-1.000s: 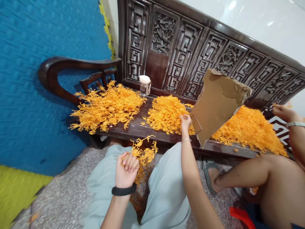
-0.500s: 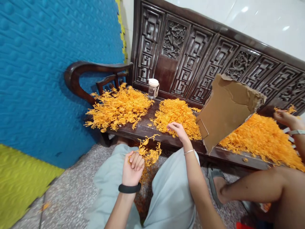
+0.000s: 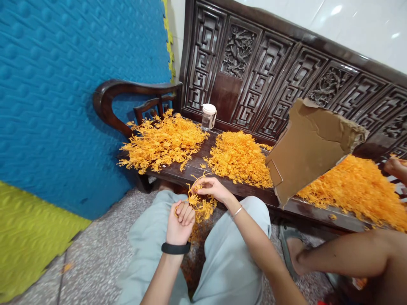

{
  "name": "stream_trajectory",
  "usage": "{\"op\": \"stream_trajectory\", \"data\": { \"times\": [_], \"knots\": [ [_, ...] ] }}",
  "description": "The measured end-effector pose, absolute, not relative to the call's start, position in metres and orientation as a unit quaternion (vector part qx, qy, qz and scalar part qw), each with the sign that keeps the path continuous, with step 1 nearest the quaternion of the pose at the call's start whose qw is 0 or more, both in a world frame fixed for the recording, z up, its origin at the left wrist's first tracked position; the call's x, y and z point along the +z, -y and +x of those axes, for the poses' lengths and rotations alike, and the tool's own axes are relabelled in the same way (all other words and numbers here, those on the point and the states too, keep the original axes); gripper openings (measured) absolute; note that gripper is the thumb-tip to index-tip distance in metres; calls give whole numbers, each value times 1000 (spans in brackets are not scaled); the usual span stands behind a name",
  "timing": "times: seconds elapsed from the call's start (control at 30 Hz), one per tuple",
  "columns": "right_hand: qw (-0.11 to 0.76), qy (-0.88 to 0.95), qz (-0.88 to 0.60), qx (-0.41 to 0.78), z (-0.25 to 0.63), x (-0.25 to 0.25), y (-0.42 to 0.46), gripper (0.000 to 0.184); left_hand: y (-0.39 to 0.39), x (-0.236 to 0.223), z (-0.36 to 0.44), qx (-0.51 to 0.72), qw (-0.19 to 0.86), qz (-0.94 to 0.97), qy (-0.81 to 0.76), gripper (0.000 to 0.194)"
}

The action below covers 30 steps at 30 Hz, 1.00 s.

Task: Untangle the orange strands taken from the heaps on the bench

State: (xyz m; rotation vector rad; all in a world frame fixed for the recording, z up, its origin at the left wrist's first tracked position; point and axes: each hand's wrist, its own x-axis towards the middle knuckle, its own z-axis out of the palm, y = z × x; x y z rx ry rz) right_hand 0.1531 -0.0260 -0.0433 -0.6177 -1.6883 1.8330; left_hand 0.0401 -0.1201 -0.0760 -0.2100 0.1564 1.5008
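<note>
My left hand, with a black band at its wrist, is closed round part of an orange plastic strand with small branched pieces. The strand hangs out past my fingers, over the gap between my knees. My right hand, wearing a thin bangle, pinches the upper part of the same strand with thumb and fingers. Behind my hands, on the dark wooden bench, lie a left pile of orange pieces and a middle pile of orange pieces.
A cardboard piece stands tilted on the bench, beside a larger orange pile. A lidded cup stands near the backrest. Another person's hand and bent leg are at the right. Blue foam mat covers the left side.
My right hand has moved left and down from the middle pile to the strand, and now grips it. My left hand keeps its hold. The other person's hand has shifted right.
</note>
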Motion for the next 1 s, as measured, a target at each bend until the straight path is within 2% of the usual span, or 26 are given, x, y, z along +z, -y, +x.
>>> {"op": "stream_trajectory", "data": {
  "times": [0.2, 0.37, 0.47, 0.6, 0.93, 1.0],
  "knots": [
    [397, 605, -303, 620, 161, -45, 13, 27, 120, -75, 35, 684, 721, -94, -68, 38],
    [433, 626, -349, 546, 172, -40, 3, 23, 122, -72, 36, 669, 733, -102, -73, 38],
    [454, 666, -412, 425, 175, -43, 0, 16, 123, -69, 39, 660, 741, -105, -62, 38],
    [486, 692, -480, 235, 178, -46, -3, 19, 125, -65, 48, 628, 769, -104, -56, 38],
    [525, 652, -535, 115, 192, -43, -8, 21, 131, -54, 80, 545, 831, -109, -21, 39],
    [556, 608, -563, 72, 209, -41, -19, 21, 137, -48, 78, 551, 827, -107, -21, 39]
  ]
}}
